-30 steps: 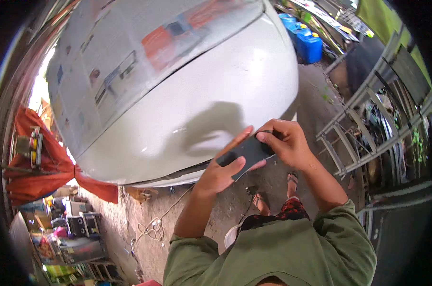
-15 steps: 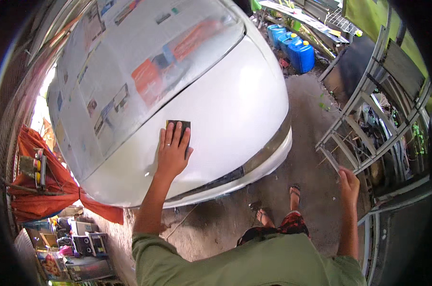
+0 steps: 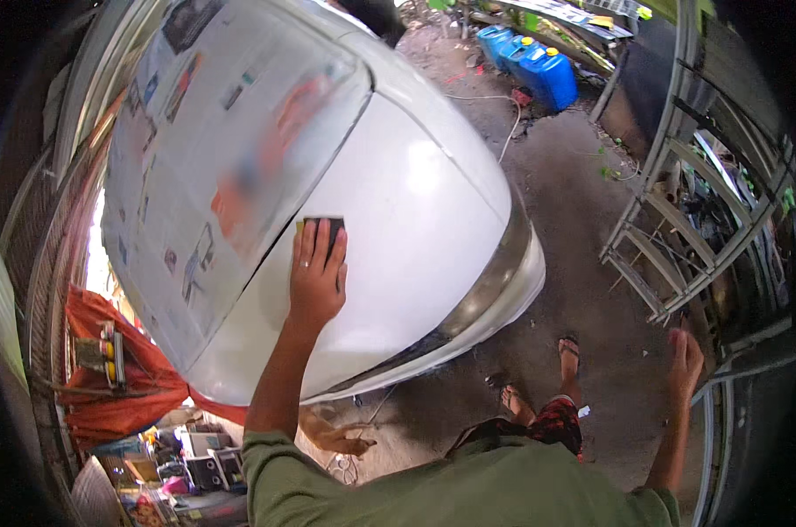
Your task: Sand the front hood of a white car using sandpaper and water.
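Observation:
My left hand lies on the white body panel of a vehicle, its fingers pressing a dark, square piece of sandpaper flat against the paint. A ring shows on one of its fingers. Just beyond the fingertips, a dark seam separates this panel from a windshield covered with printed paper. Off to the right, my right hand hangs beside a grey metal frame with rungs, apart from the vehicle. Its fingers are curled in, and nothing shows between them.
Blue jugs stand on the ground at the far right. An orange tarp hangs at the left, above a pile of household clutter. A brown dog is on the ground by the vehicle's lower edge, close to my left forearm.
The view has shifted, bringing the dog into sight. My left hand still presses the sandpaper, now closer to the windshield seam. My right hand has dropped away from the metal frame's corner.

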`<state>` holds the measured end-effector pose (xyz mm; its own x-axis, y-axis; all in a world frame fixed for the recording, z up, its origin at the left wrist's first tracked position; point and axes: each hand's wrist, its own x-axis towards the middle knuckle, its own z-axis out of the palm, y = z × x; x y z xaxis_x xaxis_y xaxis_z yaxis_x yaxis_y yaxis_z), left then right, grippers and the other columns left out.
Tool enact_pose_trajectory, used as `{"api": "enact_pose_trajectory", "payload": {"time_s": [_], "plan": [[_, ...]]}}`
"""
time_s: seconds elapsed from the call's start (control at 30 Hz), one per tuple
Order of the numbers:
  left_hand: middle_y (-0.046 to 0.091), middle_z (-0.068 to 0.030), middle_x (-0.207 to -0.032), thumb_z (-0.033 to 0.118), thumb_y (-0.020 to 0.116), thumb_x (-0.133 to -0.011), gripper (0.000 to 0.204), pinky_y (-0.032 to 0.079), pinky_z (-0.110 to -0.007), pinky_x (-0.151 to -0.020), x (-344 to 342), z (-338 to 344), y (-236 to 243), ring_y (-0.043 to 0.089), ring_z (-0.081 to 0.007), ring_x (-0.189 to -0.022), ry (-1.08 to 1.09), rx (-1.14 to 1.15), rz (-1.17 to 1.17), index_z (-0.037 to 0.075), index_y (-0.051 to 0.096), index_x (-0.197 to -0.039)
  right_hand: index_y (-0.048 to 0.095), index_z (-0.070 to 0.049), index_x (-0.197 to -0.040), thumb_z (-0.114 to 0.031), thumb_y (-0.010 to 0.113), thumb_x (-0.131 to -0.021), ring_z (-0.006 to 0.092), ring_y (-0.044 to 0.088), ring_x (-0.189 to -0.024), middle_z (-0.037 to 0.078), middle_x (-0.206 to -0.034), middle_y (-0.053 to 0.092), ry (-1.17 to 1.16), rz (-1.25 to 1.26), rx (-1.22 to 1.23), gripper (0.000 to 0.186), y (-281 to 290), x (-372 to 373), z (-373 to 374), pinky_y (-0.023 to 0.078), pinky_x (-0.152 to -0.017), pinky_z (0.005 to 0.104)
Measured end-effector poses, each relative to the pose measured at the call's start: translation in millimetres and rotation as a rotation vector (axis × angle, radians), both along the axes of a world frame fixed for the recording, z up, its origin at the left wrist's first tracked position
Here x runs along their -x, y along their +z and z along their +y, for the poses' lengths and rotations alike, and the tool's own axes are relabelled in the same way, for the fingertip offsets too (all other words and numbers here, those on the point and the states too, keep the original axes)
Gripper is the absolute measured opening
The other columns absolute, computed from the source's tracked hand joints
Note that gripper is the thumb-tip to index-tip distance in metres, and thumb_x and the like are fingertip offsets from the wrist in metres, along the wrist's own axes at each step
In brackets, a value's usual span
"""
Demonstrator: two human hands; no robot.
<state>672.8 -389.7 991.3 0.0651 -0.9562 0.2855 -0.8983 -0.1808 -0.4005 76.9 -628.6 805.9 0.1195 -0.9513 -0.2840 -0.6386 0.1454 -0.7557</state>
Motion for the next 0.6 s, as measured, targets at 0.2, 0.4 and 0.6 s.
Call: {"api": "enact_pose_trajectory", "payload": {"time_s": [0.2, 0.4, 0.6], "plan": [[0.041, -0.0177, -0.146, 0.012, 0.056, -0.091, 0.048, 0.027, -0.048, -0.114, 21.1, -167.5, 44.0, 0.035, -0.0384, -0.136, -0.147, -0.031, 0.005, 0.005, 0.048, -0.138, 0.067, -0.003, -0.114, -0.029, 0.052, -0.101, 0.0257, 0.065, -0.104, 0.014, -0.112, 0.068, 0.397, -0.309, 0.296, 0.033, 38.2, -126.8, -24.7, 0.05, -0.089, 0.0386], [0.038, -0.0212, -0.147, 0.011, 0.056, -0.088, 0.049, 0.023, -0.054, -0.115, 18.2, -54.2, 8.9, 0.031, -0.0429, -0.137, -0.002, -0.05, 0.045, 0.003, 0.051, -0.136, 0.066, 0.001, -0.115, -0.028, 0.051, -0.101, 0.0267, 0.064, -0.106, 0.017, -0.109, 0.069, 0.03, -0.099, 0.067, 0.035, -22.2, -14.1, -12.2, 0.05, -0.091, 0.0387], [0.046, -0.0207, -0.14, 0.014, 0.059, -0.089, 0.044, 0.028, -0.049, -0.113, 19.0, -185.8, 40.1, 0.04, -0.0384, -0.131, -0.09, 0.058, -0.123, 0.001, 0.054, -0.13, 0.067, 0.0, -0.114, -0.028, 0.05, -0.102, 0.0257, 0.066, -0.103, 0.015, -0.109, 0.069, 0.362, -0.358, 0.299, 0.035, 10.3, -124.3, -48.7, 0.051, -0.088, 0.0377]]}}
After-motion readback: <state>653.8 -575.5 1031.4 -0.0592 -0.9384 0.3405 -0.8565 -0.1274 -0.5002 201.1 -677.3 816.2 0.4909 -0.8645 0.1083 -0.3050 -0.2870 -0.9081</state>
